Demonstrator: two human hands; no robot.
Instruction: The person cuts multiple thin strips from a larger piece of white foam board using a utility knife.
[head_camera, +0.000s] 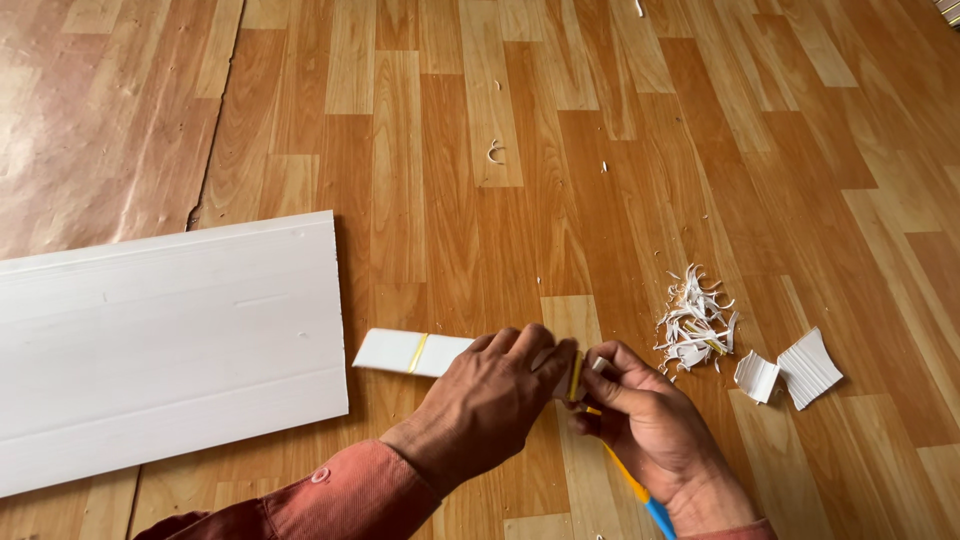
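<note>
Lower centre of frame: left hand (500, 385) clamped over a narrow white strip (405, 352), fingers wrapped round its right end, pinning it just above the wood-pattern floor (480, 150). Strip's free left end pokes out toward the middle of the frame, crossed by a thin yellow band near that end. Right hand (650, 425) just right of the left, knuckles touching or nearly so, closed round a yellow-and-blue-handled cutter (635, 492); handle runs down to the bottom edge, working tip hidden between the two hands, so contact with the strip's end cannot be told. Red-orange sleeve (340, 495) on the left forearm, bottom centre-left. Left third of frame: large white panel (170, 340) flat on the floor, long edge slightly tilted, its right end near the strip's free end but apart from it. Right of the hands, close by: small heap of curled white shavings (695, 322) with a few yellow slivers mixed in. Further right, two small ribbed white offcuts (790, 370) side by side, touching or almost. Upper left corner: sheet of shiny brownish floor covering (90, 120), ragged edge lying on the planks. Stray white flecks scattered across the upper middle of the floor.
</note>
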